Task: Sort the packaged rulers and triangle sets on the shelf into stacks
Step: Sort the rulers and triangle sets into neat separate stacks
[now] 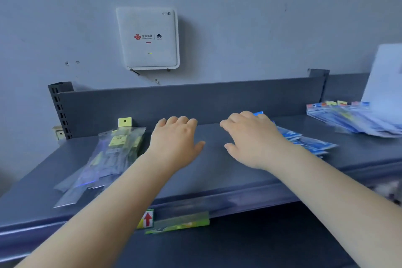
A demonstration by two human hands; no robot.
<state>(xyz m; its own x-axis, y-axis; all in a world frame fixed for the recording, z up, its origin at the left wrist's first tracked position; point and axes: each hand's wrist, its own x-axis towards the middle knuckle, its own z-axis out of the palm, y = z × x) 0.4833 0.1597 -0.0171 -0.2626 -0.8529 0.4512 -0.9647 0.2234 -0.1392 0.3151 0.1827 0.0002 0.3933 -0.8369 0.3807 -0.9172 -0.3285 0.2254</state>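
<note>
Both of my hands hover over the middle of a dark grey metal shelf [213, 172]. My left hand [177, 142] is palm down with fingers loosely curled, just right of a stack of clear packaged rulers with yellow header cards [108, 156]. My right hand [250, 137] is also palm down and holds nothing; it partly covers a stack of blue packaged sets [304, 141] lying to its right. A third, fanned pile of blue and white packages [352, 119] lies at the far right of the shelf.
A white WiFi router [149, 38] hangs on the wall above the shelf's back panel [191, 102]. A white sheet [385, 76] leans at the right. A price-tag strip with a red arrow label [148, 218] runs along the front edge.
</note>
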